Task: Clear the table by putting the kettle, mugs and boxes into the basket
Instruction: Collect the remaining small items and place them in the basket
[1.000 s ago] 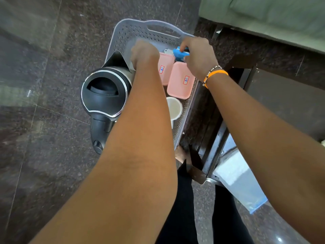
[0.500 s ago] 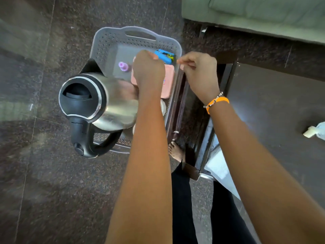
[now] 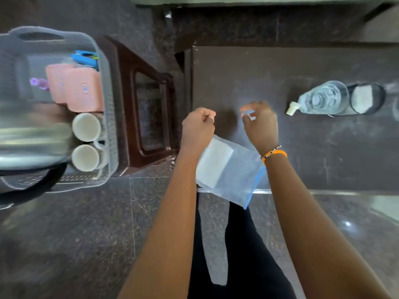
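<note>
The grey perforated basket (image 3: 109, 108) stands at the left on a brown stool (image 3: 129, 134). In it the steel kettle (image 3: 32, 137) with a black handle lies blurred, beside two pink boxes (image 3: 84, 91) and two white mugs (image 3: 86, 127) (image 3: 85, 157). Both hands hover over the dark table (image 3: 302, 158), away from the basket. My left hand (image 3: 197, 126) is a closed fist with nothing visible in it. My right hand (image 3: 260, 124), with an orange band at the wrist, has its fingers curled and apart.
A clear zip bag with a blue edge (image 3: 226, 171) lies at the table's front edge under my wrists. A plastic water bottle (image 3: 321, 98) lies on its side at the right, next to a dark cup (image 3: 367, 97). A blue item (image 3: 85, 58) and a purple piece (image 3: 38, 83) also sit in the basket.
Both hands have left the basket and swung right over the table. The view has turned right, so the basket now sits at the left edge.
</note>
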Motion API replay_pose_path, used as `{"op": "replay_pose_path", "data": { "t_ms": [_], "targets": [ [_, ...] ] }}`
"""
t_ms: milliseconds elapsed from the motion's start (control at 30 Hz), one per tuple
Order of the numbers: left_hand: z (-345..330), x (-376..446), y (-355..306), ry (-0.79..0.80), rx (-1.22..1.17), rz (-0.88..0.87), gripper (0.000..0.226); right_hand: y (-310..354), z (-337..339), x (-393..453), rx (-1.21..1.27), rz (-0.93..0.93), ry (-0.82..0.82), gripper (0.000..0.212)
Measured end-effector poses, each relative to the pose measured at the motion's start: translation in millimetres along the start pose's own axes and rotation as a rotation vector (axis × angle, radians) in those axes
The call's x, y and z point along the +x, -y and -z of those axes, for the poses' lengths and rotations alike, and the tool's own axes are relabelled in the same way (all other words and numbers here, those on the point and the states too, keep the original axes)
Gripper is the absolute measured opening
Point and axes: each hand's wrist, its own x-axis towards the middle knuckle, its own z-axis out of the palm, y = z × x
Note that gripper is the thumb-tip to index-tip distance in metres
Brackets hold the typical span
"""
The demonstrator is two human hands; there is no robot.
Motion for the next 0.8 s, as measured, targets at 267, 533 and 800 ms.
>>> {"op": "replay_pose_path", "data": {
  "t_ms": [267, 533, 800],
  "targets": [
    [-80, -20, -4, 0.16, 0.136, 0.007, 0.027, -97, 43, 39, -0.308, -0.181, 0.187, 0.055],
    [-113, -15, -5, 0.2, 0.191, 0.015, 0.028, -131, 49, 61, -0.45, -0.058, 0.283, 0.047],
    [-97, -14, 10, 0.098, 0.166, 0.102, 0.027, -127, 24, 34, -0.476, 0.051, 0.342, 0.023]
  ]
}}
